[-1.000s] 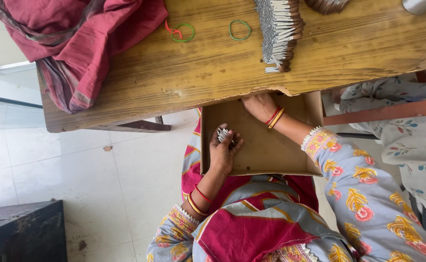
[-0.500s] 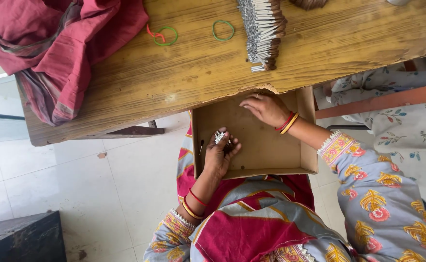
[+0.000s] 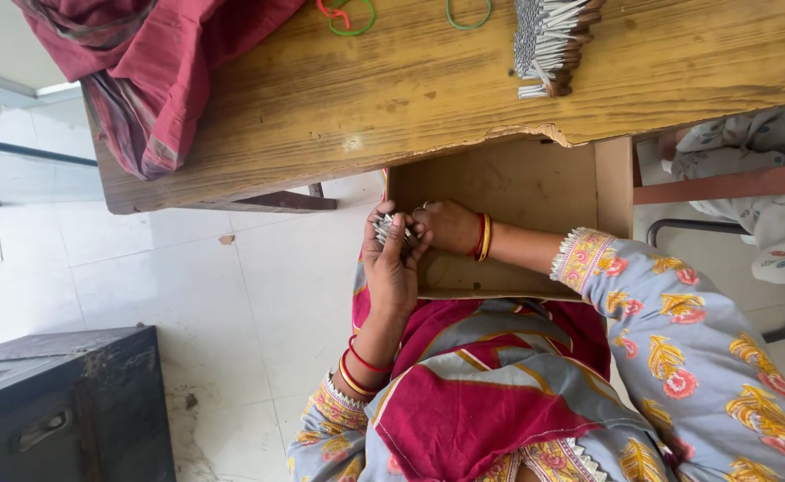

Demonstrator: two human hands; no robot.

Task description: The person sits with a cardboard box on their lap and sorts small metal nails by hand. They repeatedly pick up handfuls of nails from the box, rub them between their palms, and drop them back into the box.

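An open brown cardboard box (image 3: 535, 183) rests on my lap under the edge of a wooden table (image 3: 392, 98). Over the box's left edge, my left hand (image 3: 392, 272) holds a small bunch of thin silvery sticks (image 3: 387, 227). My right hand (image 3: 446, 228) reaches in from the right, and its fingertips touch that same bunch. Both wrists wear red and gold bangles. On the table above lies a larger pile of the same sticks (image 3: 549, 45).
A green rubber band (image 3: 468, 15) and a red and green pair (image 3: 346, 15) lie on the table near a crumpled red cloth (image 3: 160, 62). A dark metal trunk (image 3: 62, 402) stands on the white tiled floor at lower left. Another person's floral clothing (image 3: 759, 214) shows at right.
My right hand has moved from the far side of the box across to my left hand and now touches the bunch. The view has shifted and come closer.
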